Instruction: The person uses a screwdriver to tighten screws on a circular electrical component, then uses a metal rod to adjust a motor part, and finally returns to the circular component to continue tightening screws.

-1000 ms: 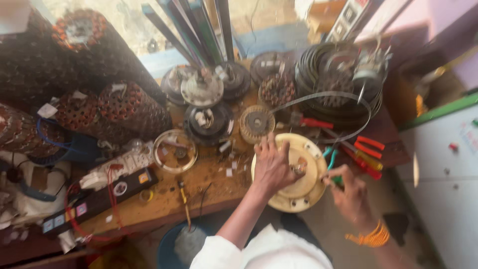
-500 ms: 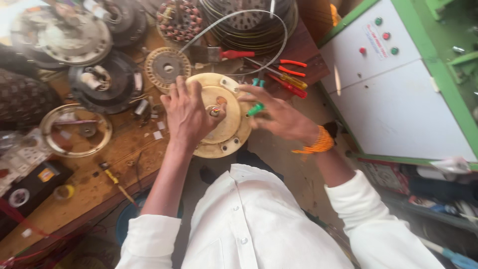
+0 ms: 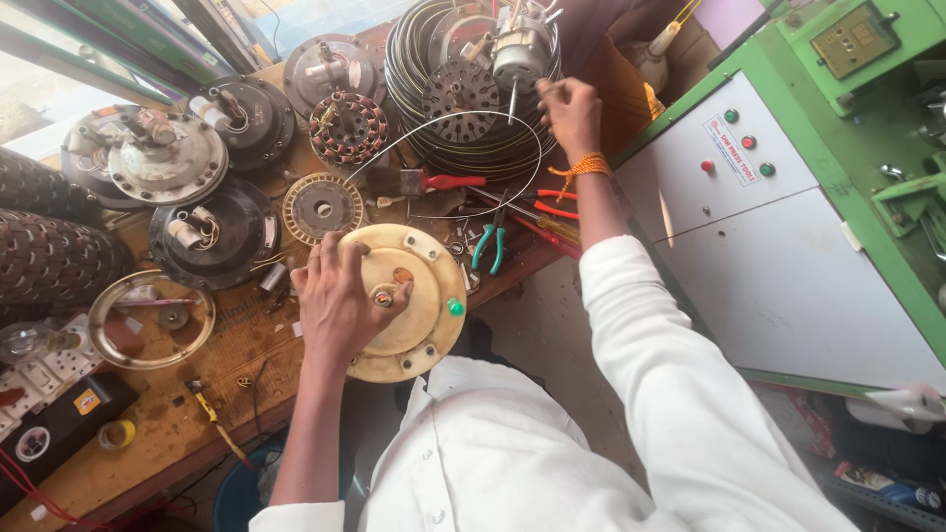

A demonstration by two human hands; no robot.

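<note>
Left hand (image 3: 340, 300) lies spread, palm down, on the cream round motor cover (image 3: 409, 300), fingers wide, thumb near the central shaft hole. The cover sits at the near edge of the wooden workbench (image 3: 212, 379), partly overhanging it. A green-handled screwdriver tip (image 3: 455, 307) stands on the cover's rim at 3 o'clock from the hub.

Right hand (image 3: 570, 110) is stretched out at 1 o'clock from the cover, well apart from it, fingers curled in; whether it grips anything cannot be told. It is just beside a grey motor (image 3: 522, 51) that sits inside the ring of coiled black cable (image 3: 434, 133), together with a perforated metal disc (image 3: 460, 94).

Between the hands: teal-handled pliers (image 3: 488, 246) and red-handled pliers (image 3: 552, 207). At 11 o'clock of the cover, a toothed rotor plate (image 3: 322, 208). At 9 o'clock, an open metal ring (image 3: 150, 320) encloses small loose parts. Black fan housing (image 3: 212, 232) holds white wire bundles.
</note>
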